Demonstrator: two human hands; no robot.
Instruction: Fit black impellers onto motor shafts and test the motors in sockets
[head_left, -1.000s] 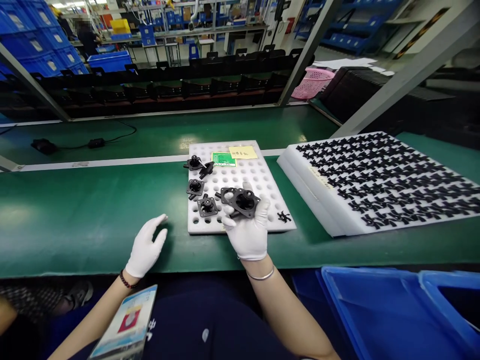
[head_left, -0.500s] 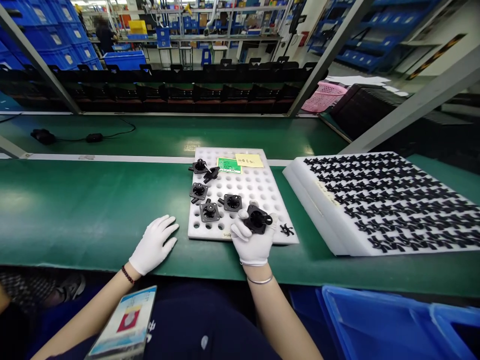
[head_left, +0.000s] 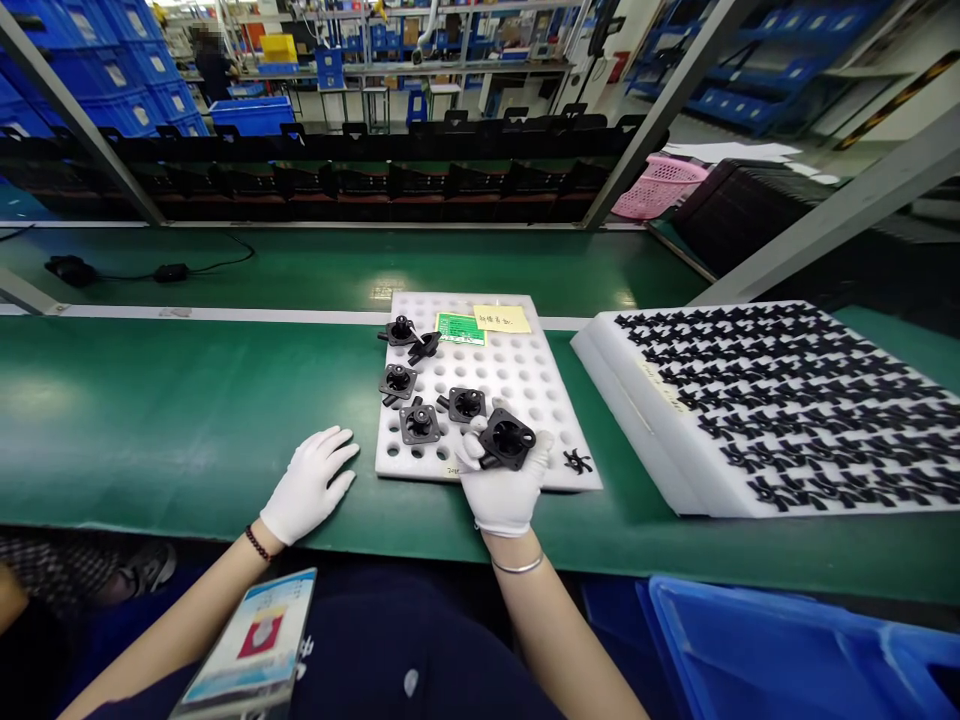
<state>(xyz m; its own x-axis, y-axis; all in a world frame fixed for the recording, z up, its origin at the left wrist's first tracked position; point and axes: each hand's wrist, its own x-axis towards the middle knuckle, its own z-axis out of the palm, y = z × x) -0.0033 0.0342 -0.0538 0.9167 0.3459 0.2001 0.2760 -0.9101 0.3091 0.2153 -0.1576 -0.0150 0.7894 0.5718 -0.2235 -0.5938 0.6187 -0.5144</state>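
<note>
Gloved in white, my right hand (head_left: 501,490) grips a black pump housing (head_left: 508,440) over the front of a white foam tray (head_left: 517,385). The housing has a square flange with a round open cavity facing up. My left hand (head_left: 307,488), also gloved, lies flat with fingers spread on the green bench, left of the tray. Several similar black housings sit on the tray, such as one (head_left: 466,404) just beyond my right hand and one (head_left: 419,424) to its left. A small black impeller (head_left: 577,461) rests at the tray's front right corner.
At right, a thick white foam block (head_left: 630,420) carries rows of black impellers (head_left: 795,400). A green label (head_left: 459,328) and yellow note (head_left: 504,319) lie on the tray. Blue bins (head_left: 787,650) stand below the bench edge. A metal post (head_left: 832,215) slants at right.
The housing in my right hand has turned, so its cavity faces up more openly. My left hand stays in place. The view has shifted slightly.
</note>
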